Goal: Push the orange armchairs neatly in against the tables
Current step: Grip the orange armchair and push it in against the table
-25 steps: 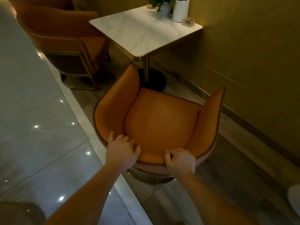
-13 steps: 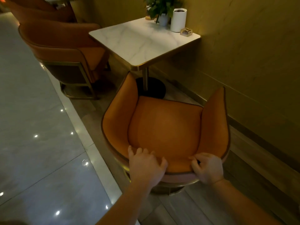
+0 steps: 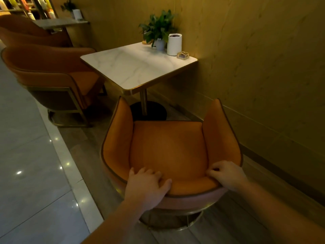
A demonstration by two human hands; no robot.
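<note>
A second orange armchair (image 3: 52, 76) sits drawn up to the marble counter (image 3: 137, 67). Nearer, the left hand (image 3: 146, 187) presses spread fingers over the backrest of the armchair (image 3: 167, 152) being moved; the right hand (image 3: 226, 175) curls round its rim. In the past second the seat has swung square and slid closer, armrest tips near the counter's edge; a short push likely remains.
</note>
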